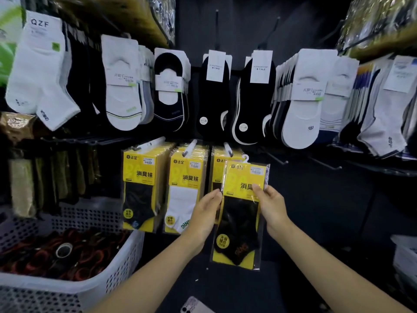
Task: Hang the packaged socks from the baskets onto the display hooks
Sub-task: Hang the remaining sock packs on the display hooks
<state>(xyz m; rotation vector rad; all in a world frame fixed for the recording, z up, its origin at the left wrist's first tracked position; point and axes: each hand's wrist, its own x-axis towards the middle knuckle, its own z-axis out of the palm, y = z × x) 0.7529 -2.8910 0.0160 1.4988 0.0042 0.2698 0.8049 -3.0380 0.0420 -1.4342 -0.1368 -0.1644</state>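
Observation:
I hold a yellow pack of black socks [242, 213] upright in front of the display, its white hanger loop near the tip of the third hook [228, 149]. My left hand [206, 214] pinches the pack's left edge. My right hand [269, 205] grips its right edge, thumb on the front. Behind the pack hang more yellow packs [217, 168] on that hook. Two other hooks to the left carry a stack of black-sock packs [141, 188] and a stack of white-sock packs [185, 190].
A white perforated basket [126, 251] with dark and red packaged goods stands at lower left. Rows of white and black socks [214, 96] hang above. Bare hooks [278, 160] stick out at right. A phone [194, 306] lies at the bottom edge.

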